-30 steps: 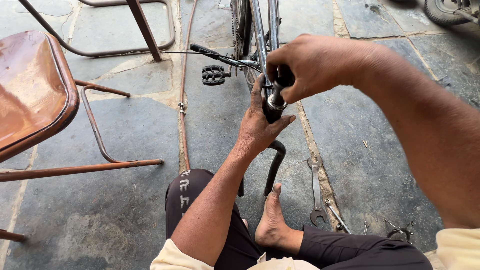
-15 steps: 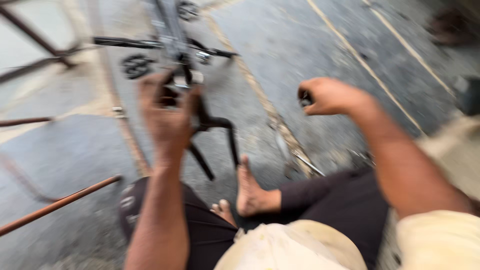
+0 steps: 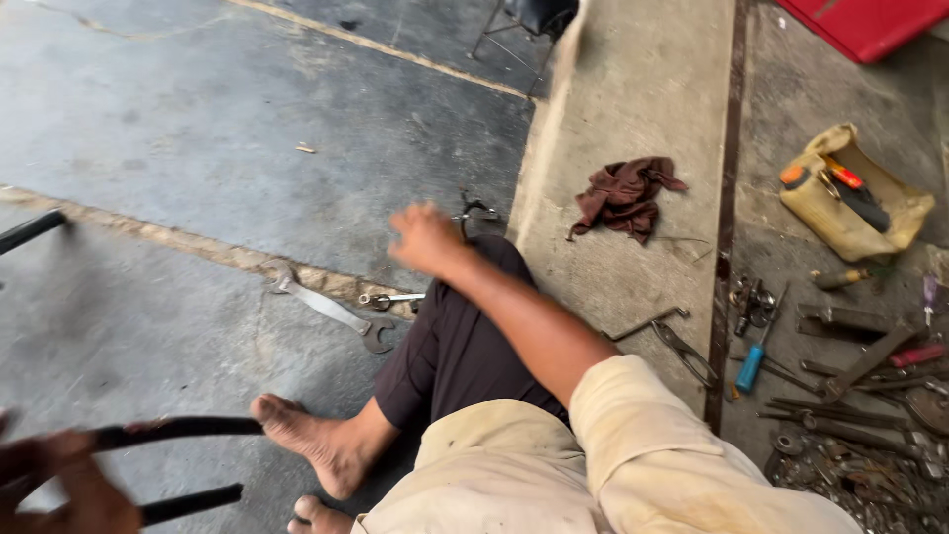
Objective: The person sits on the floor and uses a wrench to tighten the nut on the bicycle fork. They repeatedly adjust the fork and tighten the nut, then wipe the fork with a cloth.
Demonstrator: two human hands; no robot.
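Note:
My left hand (image 3: 54,487) is blurred at the bottom left corner, its fingers wrapped on a black metal bar (image 3: 183,429); a second black bar (image 3: 193,503) runs below it. My bare foot (image 3: 311,440) rests against the end of the upper bar. My right hand (image 3: 425,237) hangs blurred above my knee with the fingers curled; I cannot make out whether anything is in it. A small spanner (image 3: 390,298) lies on the floor just below that hand, and a small metal part (image 3: 476,210) sits to its right.
A large open spanner (image 3: 326,309) lies on the stone floor. A brown rag (image 3: 623,198) sits on the concrete strip. Further right are pliers (image 3: 682,348), a blue-handled screwdriver (image 3: 751,366), a yellow tool bag (image 3: 852,198) and a heap of metal tools (image 3: 870,435).
My view has swung right, away from the bicycle and the chair. My right hand has left the handlebar and come down over my knee. My left hand stays low at the left.

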